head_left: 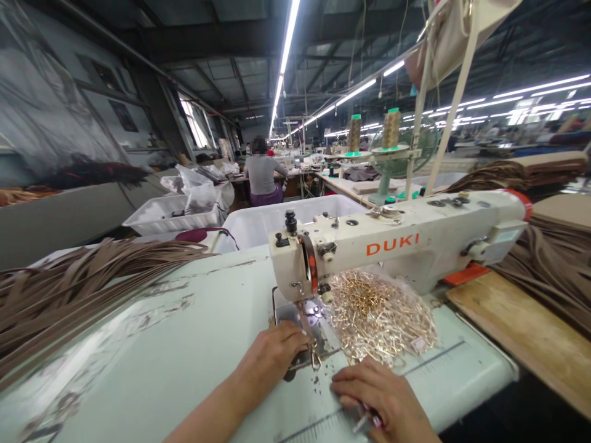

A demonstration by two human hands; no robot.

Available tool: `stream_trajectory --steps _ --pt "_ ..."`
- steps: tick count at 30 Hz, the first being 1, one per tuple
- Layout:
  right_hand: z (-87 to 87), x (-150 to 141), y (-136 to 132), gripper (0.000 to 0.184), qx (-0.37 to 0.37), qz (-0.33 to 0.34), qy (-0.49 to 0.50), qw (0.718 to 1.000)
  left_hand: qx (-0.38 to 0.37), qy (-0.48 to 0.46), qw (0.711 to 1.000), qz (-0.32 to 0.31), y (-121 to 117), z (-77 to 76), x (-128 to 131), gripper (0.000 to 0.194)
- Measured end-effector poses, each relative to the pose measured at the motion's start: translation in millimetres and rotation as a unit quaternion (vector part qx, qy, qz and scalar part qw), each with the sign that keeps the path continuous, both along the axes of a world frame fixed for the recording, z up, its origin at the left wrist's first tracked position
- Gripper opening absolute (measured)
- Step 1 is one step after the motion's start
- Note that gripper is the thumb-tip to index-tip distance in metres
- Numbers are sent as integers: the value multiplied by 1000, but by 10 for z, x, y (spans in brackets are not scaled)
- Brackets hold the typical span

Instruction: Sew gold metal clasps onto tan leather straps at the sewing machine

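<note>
Bright ceiling tube lights [286,46], edges seemingly warped

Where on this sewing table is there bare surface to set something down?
Bare tabletop lies between the brown straps and the left hand. It is crowded under the sewing machine: gold clips fill the bed beside the right hand.

Head-worn view, forward and down, close over sewing machine [397,246].
</note>
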State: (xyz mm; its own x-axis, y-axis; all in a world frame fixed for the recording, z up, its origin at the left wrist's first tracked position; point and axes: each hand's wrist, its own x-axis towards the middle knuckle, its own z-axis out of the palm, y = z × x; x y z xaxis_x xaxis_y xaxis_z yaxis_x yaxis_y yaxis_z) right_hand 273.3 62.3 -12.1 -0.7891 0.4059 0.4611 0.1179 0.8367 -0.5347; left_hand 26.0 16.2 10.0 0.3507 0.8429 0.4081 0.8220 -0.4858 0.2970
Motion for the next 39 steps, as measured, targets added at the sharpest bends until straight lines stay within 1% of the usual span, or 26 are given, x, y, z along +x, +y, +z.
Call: stream_trajectory --steps 4,6,8,11,14,18,21,23,24,26,27,28,31,33,34,36,39 --pt "-122 -32 44 22 23 5 40 999 8 4 1000 0 116 5 -132 19" --pt "-142 -46 61 19 38 4 49 998 17 7 1000 5 169 -7 -184 21" --pt "-118 -48 75 19 59 4 44 997 26 9 1000 8 214 -20 -223 23" --pt "-38 -33 94 19 82 18 10 996 40 11 999 5 263 -40 -261 24" --pt "21 -18 100 19 79 20 1 997 53 10 999 2 285 -66 -277 24" --pt "25 -23 89 18 78 11 -6 997 51 9 999 12 286 -83 -270 23" --pt "23 -32 88 17 84 13 -2 996 37 6 998 43 297 -61 -300 19" --pt "29 -35 91 16 88 15 2 996 28 3 996 83 326 -43 -367 13" --pt "33 -34 92 16 90 18 1 996 25 2 994 105 348 -35 -412 14" --pt "39 -31 93 16 86 18 -4 996 16 5 992 129 409 -20 -511 30" --pt "40 -28 93 16 81 16 -8 997 9 10 992 125 444 -10 -556 37" --pt "40 -26 91 16 76 16 -12 997 0 18 994 110 482 5 -591 39" --pt "33 -20 84 15 62 12 -12 998 -28 47 998 25 587 85 -620 34" --pt "29 -21 74 16 49 11 -20 999 -40 66 997 -27 635 154 -581 33" --pt "28 -23 67 16 42 8 -22 999 -43 74 995 -43 649 186 -552 34" --pt "36 -30 47 17 29 -1 -14 999 -45 86 994 -50 659 231 -497 36" --pt "76 -38 7 19 15 -10 -12 1000 -48 110 992 -29 638 242 -444 38"
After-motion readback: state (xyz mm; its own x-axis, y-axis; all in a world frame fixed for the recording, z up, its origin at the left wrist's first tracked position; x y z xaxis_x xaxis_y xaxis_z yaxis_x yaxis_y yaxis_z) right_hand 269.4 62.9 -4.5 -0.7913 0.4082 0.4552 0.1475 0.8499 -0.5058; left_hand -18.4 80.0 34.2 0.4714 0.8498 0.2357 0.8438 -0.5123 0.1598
